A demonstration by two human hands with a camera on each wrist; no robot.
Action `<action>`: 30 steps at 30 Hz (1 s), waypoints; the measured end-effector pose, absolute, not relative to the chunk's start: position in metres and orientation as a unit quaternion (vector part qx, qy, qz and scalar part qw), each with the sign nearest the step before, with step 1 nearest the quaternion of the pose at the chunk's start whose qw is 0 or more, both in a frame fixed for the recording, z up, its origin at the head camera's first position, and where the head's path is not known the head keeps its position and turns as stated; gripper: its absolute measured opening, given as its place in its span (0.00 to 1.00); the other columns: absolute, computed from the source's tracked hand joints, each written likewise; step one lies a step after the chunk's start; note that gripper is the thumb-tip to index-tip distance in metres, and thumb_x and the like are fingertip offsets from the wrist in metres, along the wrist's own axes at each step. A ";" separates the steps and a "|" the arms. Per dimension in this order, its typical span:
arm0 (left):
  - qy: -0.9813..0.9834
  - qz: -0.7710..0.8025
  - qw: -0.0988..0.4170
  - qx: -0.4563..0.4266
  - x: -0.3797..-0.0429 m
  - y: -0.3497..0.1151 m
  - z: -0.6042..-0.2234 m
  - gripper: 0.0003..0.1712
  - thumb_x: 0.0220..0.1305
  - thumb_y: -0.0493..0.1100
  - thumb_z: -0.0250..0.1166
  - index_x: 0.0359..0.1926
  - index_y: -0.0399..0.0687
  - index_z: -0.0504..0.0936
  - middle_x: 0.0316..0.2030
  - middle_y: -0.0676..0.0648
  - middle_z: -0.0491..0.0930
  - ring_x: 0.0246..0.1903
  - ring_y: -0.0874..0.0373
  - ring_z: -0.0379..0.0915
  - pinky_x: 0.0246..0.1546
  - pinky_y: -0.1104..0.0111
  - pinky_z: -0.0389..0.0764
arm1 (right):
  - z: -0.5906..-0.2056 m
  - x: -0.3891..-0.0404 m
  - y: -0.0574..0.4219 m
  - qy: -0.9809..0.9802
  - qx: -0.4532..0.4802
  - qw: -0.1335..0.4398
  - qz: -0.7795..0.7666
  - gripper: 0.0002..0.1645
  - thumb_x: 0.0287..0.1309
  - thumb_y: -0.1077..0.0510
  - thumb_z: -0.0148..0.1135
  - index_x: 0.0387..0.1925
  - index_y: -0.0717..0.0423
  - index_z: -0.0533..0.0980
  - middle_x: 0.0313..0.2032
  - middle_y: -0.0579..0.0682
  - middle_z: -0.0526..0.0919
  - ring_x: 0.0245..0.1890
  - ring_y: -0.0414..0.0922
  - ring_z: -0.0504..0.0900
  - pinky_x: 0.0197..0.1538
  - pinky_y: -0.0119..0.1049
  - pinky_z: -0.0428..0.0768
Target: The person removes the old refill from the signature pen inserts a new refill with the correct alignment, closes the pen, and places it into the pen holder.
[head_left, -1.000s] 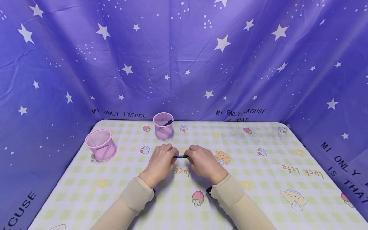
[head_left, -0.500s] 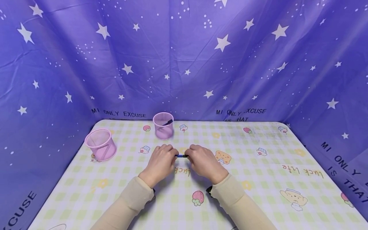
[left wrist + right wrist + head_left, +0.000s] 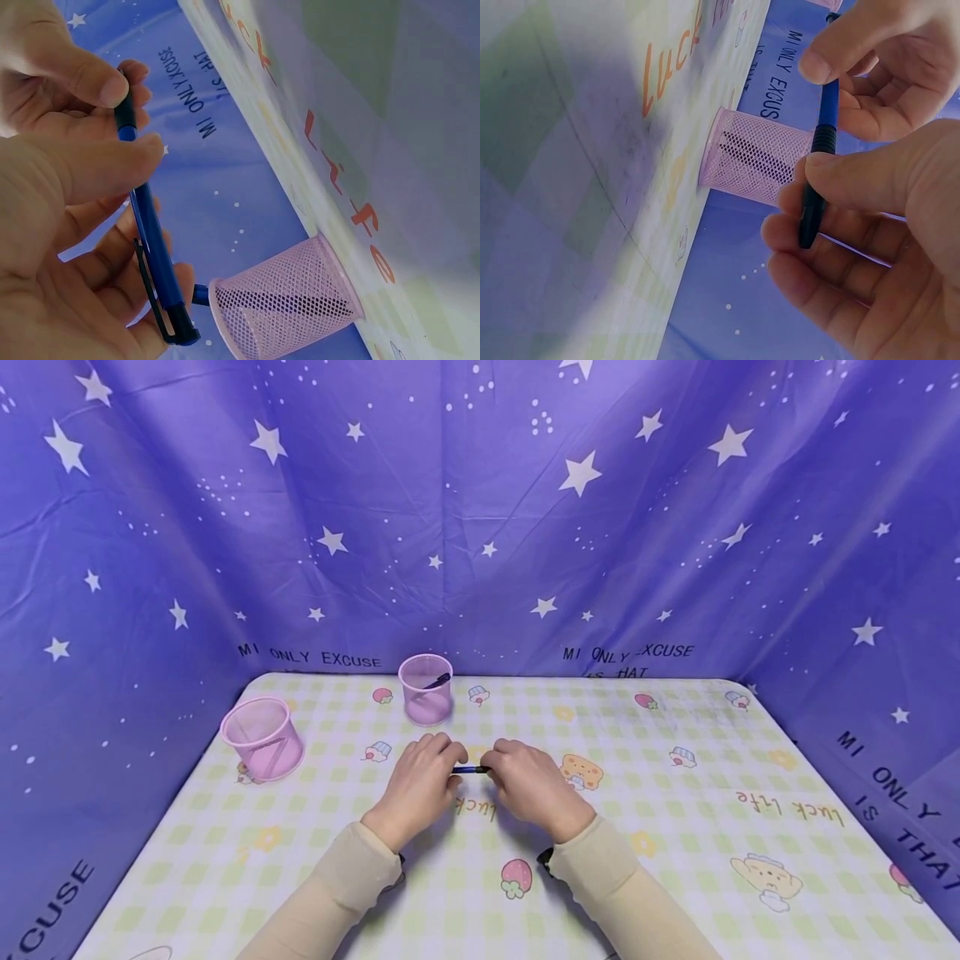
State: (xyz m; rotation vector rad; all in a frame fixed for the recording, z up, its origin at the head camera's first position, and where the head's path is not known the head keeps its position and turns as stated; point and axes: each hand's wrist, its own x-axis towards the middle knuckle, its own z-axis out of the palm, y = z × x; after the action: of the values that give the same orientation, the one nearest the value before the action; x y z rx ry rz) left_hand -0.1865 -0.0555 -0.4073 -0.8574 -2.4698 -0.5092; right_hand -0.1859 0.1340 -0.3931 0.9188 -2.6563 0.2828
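Note:
A blue click pen (image 3: 469,769) with a black grip and black clip is held level between my two hands, above the middle of the table. My left hand (image 3: 420,789) pinches the blue barrel between thumb and fingers; the clip end (image 3: 166,319) shows past them in the left wrist view. Thumb and fingers of my right hand (image 3: 536,787) pinch the black grip section (image 3: 823,140), near the tip. Beyond the hands, a pink mesh pen cup (image 3: 428,710) stands upright with a dark pen (image 3: 438,680) leaning inside it.
Another pink mesh cup (image 3: 275,756) stands at the left of the table; I see no pen in it. A checked cloth with cartoon prints covers the table (image 3: 637,902). Purple star-printed curtains (image 3: 480,510) hang along the back and both sides.
Both hands stay in place with the pen between them. The left thumb and fingers shift slightly on the barrel, and the pen tilts very little.

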 end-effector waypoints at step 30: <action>-0.911 -0.126 0.223 -0.323 -0.187 -0.055 -0.409 0.05 0.55 0.36 0.67 0.34 0.47 0.83 0.28 0.52 0.76 0.29 0.56 0.70 0.31 0.66 0.68 | -0.394 -0.186 0.134 -0.931 0.314 0.159 0.099 0.07 0.52 0.65 0.65 0.34 0.53 0.82 0.28 0.44 0.76 0.29 0.42 0.77 0.33 0.37 0.77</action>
State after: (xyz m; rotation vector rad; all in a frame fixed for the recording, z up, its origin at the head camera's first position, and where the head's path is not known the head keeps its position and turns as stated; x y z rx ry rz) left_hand -0.1875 -0.0554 -0.4088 -0.8927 -2.5150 -0.3466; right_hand -0.1860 0.1345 -0.3935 0.8973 -2.6609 0.2819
